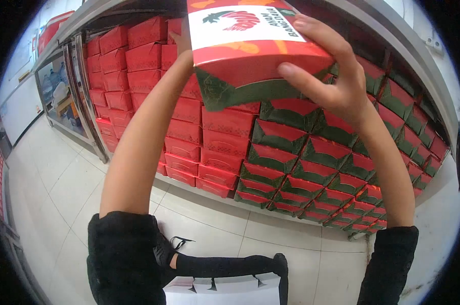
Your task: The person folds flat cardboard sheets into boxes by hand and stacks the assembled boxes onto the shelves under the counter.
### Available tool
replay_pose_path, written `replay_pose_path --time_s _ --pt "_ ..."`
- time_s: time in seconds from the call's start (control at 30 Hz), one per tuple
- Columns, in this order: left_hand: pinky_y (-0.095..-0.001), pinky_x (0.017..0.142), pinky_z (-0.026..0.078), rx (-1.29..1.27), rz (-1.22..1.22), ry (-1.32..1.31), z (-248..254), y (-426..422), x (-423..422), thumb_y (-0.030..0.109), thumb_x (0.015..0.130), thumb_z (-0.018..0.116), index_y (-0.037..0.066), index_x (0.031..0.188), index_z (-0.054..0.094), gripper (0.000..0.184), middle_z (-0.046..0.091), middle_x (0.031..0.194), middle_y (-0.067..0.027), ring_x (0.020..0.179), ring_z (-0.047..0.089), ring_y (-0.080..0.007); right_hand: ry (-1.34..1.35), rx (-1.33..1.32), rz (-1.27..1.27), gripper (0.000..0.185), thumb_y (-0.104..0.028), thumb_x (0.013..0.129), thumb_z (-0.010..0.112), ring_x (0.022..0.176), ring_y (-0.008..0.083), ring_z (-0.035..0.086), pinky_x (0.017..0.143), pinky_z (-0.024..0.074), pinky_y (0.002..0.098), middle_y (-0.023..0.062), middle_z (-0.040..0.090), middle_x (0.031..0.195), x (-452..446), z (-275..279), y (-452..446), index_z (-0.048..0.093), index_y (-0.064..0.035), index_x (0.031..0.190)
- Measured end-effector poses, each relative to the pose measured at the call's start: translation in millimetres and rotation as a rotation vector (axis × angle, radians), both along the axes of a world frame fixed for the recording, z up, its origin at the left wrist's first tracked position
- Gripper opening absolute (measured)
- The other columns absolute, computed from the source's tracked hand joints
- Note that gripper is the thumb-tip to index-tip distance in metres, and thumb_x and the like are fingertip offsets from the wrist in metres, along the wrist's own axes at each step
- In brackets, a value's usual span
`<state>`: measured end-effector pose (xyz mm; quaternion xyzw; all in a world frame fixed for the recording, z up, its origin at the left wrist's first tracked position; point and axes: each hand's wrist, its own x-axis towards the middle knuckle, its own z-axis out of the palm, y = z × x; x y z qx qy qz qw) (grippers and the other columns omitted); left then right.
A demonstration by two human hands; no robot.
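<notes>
A red and green cardboard food box (258, 63) with a white label and a red chicken logo is held up at the top of the head view. My right hand (336, 76) grips its right side, thumb along the front face and fingers over the top edge. On the opposite side, my left hand (181, 44) is against the box, its fingers mostly hidden behind it. Just behind are stacked red-and-green boxes (311, 152) and, to the left, stacked plain red boxes (181, 129).
A metal frame (77, 86) surrounds the stacks. White folded card (222, 292) with slots lies by my legs at the bottom. A glass-fronted cabinet (62, 86) stands at left, a white wall (438, 203) at right. Pale tiles (199, 218) cover the floor.
</notes>
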<state>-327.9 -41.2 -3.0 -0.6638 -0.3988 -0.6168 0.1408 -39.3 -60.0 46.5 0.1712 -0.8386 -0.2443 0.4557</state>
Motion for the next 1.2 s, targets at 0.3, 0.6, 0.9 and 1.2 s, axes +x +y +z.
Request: replay_pose_path --time_s 0.3,0.6,0.9,1.2 --pt "-0.0514 0.104 0.02 0.024 0.069 -0.046 -4 17 14 0.031 0.082 0.055 0.001 0.139 0.022 0.072 0.03 0.14 -0.0204 0.13 0.029 -0.0335 0.24 0.449 -0.181 0.054 -0.025 0.073 0.07 0.112 0.0278 0.049 0.09 0.0474 0.0387 0.011 0.041 0.125 -39 4 50 0.05 -0.0281 0.123" --pt "-0.0395 0.107 0.022 0.343 0.146 -0.143 -27 -38 22 0.022 0.085 0.054 -0.002 0.14 0.02 0.069 0.034 0.137 -0.022 0.128 0.032 -0.0333 0.389 0.626 -0.21 0.042 -0.012 0.076 0.067 0.1 0.0211 0.056 0.078 0.0551 0.027 0.0091 0.047 0.108 -31 17 23 0.057 -0.029 0.113" --pt "-0.0297 0.091 0.039 0.313 -0.14 -0.147 3 -49 57 0.026 0.088 0.058 0.002 0.128 0.038 0.051 0.054 0.115 -0.0114 0.105 0.052 -0.0188 0.54 0.454 -0.503 0.052 -0.011 0.084 0.055 0.119 0.0222 0.043 0.092 0.0365 0.0372 0.0084 0.045 0.127 -56 4 35 0.043 -0.0336 0.129" --pt "-0.0384 0.087 0.041 0.312 0.142 -0.236 32 -13 42 0.044 0.09 0.048 0.0 0.123 0.042 0.055 0.058 0.11 -0.0227 0.103 0.054 -0.0404 0.714 0.119 -0.504 0.045 -0.032 0.075 0.061 0.119 0.0272 0.037 0.091 0.023 0.0475 0.0064 0.043 0.125 -16 -22 46 0.053 -0.0237 0.119"
